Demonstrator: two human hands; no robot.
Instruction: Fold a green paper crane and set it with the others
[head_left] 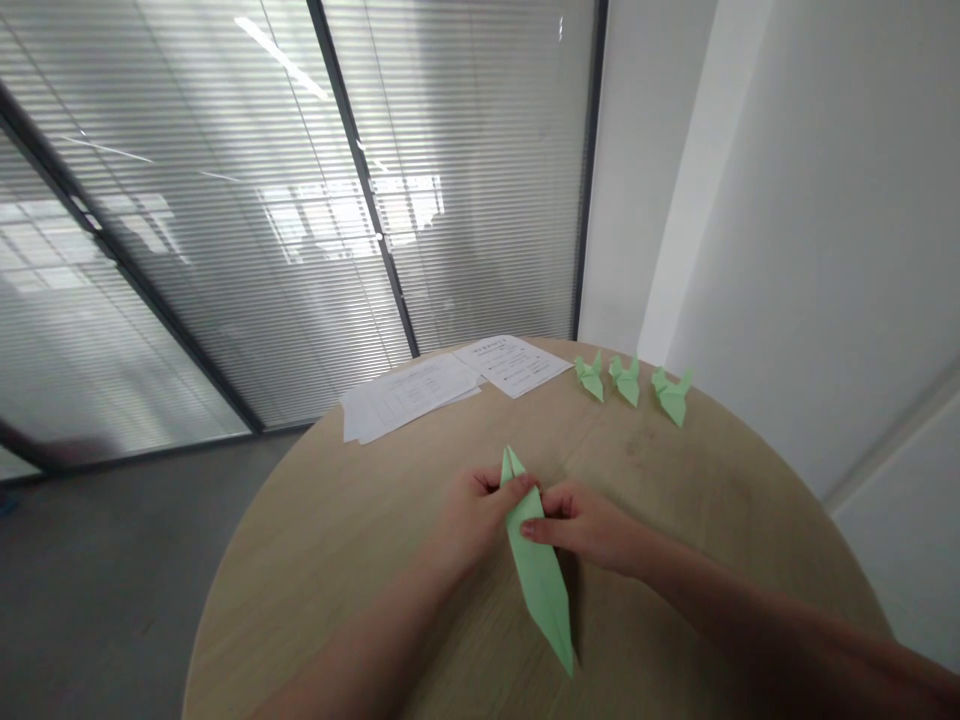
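1. Folded green paper (540, 575) is lying between my hands above the table (300, 560), lower point facing me; can't tell if it's touching wood.
2. My right hand (589, 525) is pinching its right edge midway, my left hand (476, 510) its upper part, thumbs on top, probably steadying the folds.
3. Tabletop is spreading left and right, giving elbows room; its edge is curving round.
4. White sheets (420, 393) and three green paper birds (625, 382) are sitting near the far edge, probably parked out of my way.
5. Blinds (487, 220) are standing beyond.

The folded paper (541, 583) is pale green, the table (315, 570) tan, the blinds (495, 250) grey-striped.
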